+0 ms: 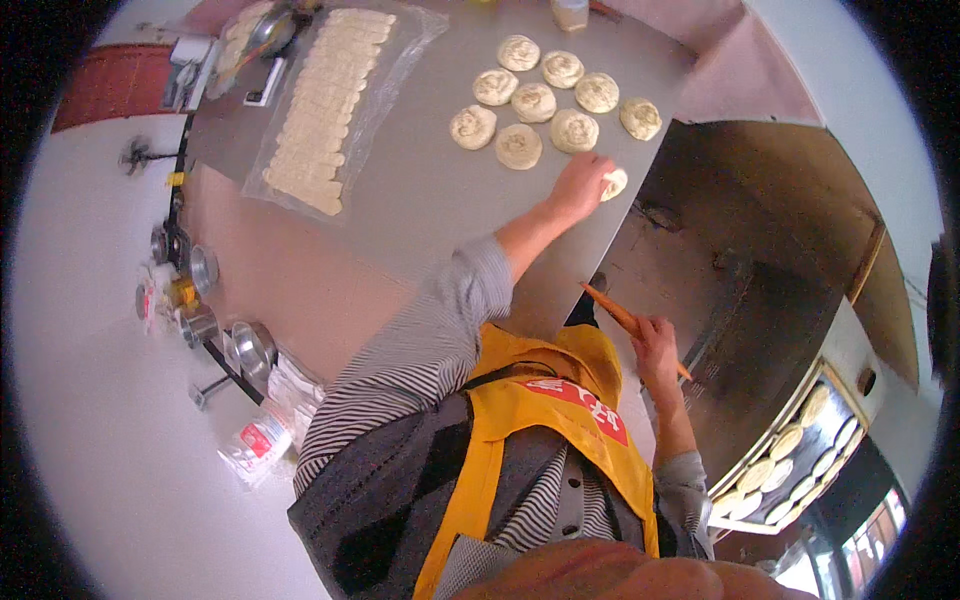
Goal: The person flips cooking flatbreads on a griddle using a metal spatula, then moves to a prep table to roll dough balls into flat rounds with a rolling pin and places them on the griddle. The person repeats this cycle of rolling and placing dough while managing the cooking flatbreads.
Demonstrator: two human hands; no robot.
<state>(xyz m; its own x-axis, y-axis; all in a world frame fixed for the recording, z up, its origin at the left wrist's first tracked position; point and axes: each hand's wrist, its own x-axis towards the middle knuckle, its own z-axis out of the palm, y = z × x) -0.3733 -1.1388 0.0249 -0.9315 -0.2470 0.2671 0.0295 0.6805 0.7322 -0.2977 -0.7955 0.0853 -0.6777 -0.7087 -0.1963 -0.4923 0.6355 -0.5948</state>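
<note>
My left hand (583, 188) reaches over the right edge of the metal table (420, 190). Its fingers grip a pale dough round (615, 184) at that edge; the hand covers part of it. Lower down, beside the table's edge, my right hand (655, 350) is closed round the middle of a tapered wooden rolling pin (612, 306). Beyond my left hand, several coiled dough rounds (534, 102) lie spaced out on the table. The closest of them (575, 131) sits just past my fingers.
Rows of overlapping dough pieces (330, 110) lie on plastic sheeting toward the left. A metal bowl (272, 32) stands at the far left, a clear container (570, 14) at the far edge. Lower right, a tray (780, 470) holds several flat dough rounds. Metal pots (252, 348) line the left side.
</note>
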